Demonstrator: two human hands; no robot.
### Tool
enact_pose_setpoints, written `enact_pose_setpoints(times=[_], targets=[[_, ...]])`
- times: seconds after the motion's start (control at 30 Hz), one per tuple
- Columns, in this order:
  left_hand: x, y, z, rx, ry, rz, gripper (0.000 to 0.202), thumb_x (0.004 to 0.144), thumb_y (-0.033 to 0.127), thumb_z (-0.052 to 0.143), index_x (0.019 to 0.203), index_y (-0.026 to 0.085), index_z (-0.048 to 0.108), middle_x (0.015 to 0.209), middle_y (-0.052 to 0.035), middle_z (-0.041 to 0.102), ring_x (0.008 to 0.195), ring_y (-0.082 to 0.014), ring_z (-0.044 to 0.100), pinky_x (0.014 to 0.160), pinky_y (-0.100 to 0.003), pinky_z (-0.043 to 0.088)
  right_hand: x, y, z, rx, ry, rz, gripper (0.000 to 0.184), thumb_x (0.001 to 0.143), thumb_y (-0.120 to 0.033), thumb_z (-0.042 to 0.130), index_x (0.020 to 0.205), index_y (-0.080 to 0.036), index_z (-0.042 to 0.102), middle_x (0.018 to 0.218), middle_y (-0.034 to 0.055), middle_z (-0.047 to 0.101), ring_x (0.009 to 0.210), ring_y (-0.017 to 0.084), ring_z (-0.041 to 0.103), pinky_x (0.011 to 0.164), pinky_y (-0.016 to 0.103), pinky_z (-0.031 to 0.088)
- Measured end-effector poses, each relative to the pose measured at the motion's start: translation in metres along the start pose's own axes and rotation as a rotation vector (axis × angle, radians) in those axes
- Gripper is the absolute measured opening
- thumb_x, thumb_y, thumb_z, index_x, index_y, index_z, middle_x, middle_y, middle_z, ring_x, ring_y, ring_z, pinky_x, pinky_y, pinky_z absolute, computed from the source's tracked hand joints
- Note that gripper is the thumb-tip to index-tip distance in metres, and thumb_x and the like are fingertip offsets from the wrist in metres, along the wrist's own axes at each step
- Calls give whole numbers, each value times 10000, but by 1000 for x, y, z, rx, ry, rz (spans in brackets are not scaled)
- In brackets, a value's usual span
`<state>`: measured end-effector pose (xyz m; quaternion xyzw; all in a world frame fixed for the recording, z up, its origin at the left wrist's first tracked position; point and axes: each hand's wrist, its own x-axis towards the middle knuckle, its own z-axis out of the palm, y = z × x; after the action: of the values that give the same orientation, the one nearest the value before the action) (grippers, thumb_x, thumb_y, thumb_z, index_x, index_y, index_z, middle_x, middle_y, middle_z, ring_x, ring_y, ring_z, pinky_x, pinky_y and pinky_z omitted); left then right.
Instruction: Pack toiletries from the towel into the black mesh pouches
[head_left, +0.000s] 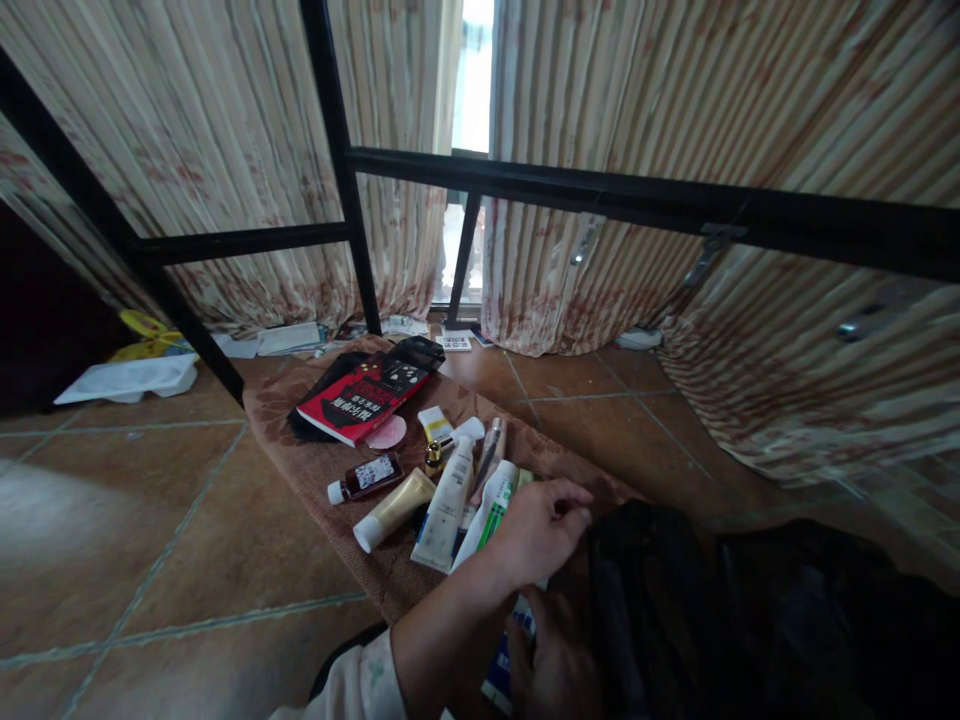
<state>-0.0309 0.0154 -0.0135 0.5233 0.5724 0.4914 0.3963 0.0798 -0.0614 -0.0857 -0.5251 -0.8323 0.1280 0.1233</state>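
Observation:
My left hand (544, 530) reaches over the brown cloth with curled fingers, thumb and forefinger close together and nothing visible between them. Beneath its wrist lies a white and green tube (491, 510). Lower down, my right hand (559, 660) is in shadow, its fingers closed on a blue and white tube-like pack (499, 665); part of the pack is hidden. To the left are a white tube (444, 515), a gold tube (394, 510), a dark red bottle (367, 477) with a white cap and a small gold-capped bottle (433, 457).
The brown cloth (300, 470) covers a narrow surface bearing a red book (360, 400) and a pink round item (386, 432). A dark bag (750, 610) sits at right. A black metal frame (600, 185) crosses before curtains (585, 90). A white tray (127, 380) rests on floor tiles.

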Motion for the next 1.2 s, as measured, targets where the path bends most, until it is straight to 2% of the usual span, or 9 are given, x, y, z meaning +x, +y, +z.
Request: enact_pose_setpoints(times=[0.17,0.37,0.63,0.87,1.0,1.2], targets=[[0,-2,1,11,-6,17,256,841,211,560,1039,168,718,913,-51,746,847,-193,679,780,-294,534,-4,2,9,33,93,-78,379,887,-223,411,1151,-188,682,1011,127,681,992,277,641,832,355,511],[0,2,-2,-24,27,-13,265,844,213,563,1058,144,705,891,-59,736,806,-185,669,740,-285,526,-3,3,-4,161,135,-62,384,828,-129,370,1030,-172,694,920,114,658,814,236,670,708,318,518],[0,4,0,-29,4,-9,277,853,211,542,1066,124,697,908,-72,730,814,-188,666,740,-286,521,-3,2,-8,231,177,-50,355,840,-138,371,1018,-180,675,924,117,657,798,231,674,634,299,516],[0,9,-9,99,78,-22,342,884,325,543,1118,121,687,1011,-101,731,891,-213,672,809,-309,514,-1,-4,-17,423,319,-51,320,919,-221,372,1033,-205,670,925,100,664,819,221,684,674,294,534],[0,11,-12,199,52,-27,364,907,372,514,1109,131,698,904,-79,733,829,-213,664,770,-306,493,0,-8,-22,532,362,-44,325,964,-285,363,1026,-223,677,922,82,659,819,197,688,662,265,535],[2,11,-10,118,54,-29,388,933,419,470,1070,138,700,749,-36,696,710,-180,632,673,-265,461,1,-11,-22,603,378,-74,324,978,-328,389,994,-231,697,911,67,672,806,178,692,673,240,537]])
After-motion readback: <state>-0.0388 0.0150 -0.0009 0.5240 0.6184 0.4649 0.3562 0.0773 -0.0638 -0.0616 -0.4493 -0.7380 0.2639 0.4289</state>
